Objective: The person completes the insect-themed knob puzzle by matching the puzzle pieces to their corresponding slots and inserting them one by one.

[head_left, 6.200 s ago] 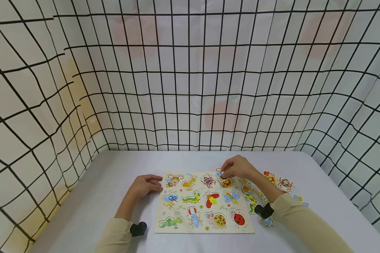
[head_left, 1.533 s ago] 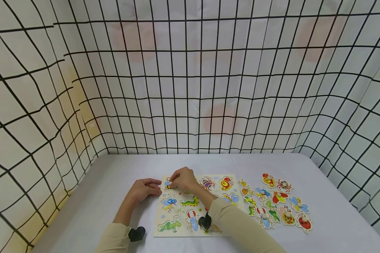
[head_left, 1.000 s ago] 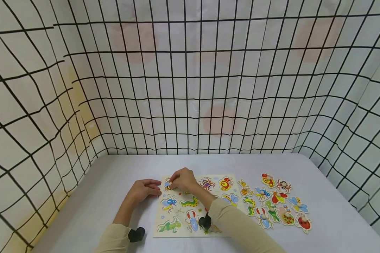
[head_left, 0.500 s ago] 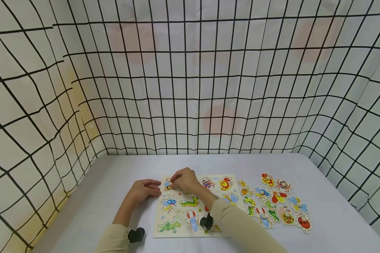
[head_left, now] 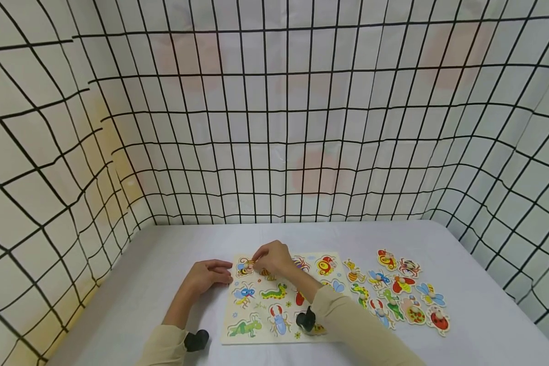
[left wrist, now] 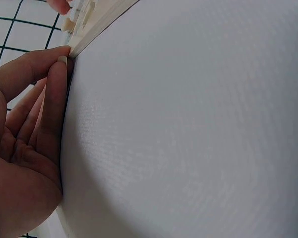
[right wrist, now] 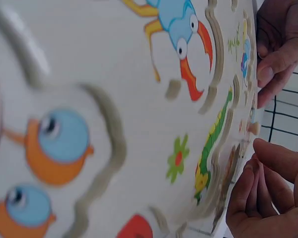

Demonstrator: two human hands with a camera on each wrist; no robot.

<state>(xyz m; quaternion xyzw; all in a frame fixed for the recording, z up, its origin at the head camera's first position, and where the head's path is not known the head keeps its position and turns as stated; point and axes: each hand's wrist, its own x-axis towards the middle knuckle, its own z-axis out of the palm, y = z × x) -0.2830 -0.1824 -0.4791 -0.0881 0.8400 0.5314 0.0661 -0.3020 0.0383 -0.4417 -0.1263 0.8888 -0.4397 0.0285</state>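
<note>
A pale wooden puzzle board (head_left: 261,339) with insect-shaped recesses lies on the table. In its far left corner sits a bee puzzle piece (head_left: 244,267), whose round knob (right wrist: 253,128) shows in the right wrist view. My right hand (head_left: 275,259) hovers just right of that piece; its thumb and fingers (right wrist: 241,198) are loosely bent, apart from the knob, and hold nothing. At the board's left edge rests my left hand (head_left: 205,277). In the left wrist view, its thumb and index fingertips (left wrist: 57,74) touch the board's side, with the palm beside the tabletop.
Right of the board lie several loose insect puzzle pieces with knobs, among them a ladybird piece (head_left: 438,320), a spider piece (head_left: 409,267) and a caterpillar piece (head_left: 360,294). White walls with a black grid (head_left: 283,127) enclose the table (head_left: 174,244) behind and at both sides.
My right hand carried the bee piece from the board's right side to its far left corner and pressed it there. It has now let go and shifted slightly right. The left hand has stayed put.
</note>
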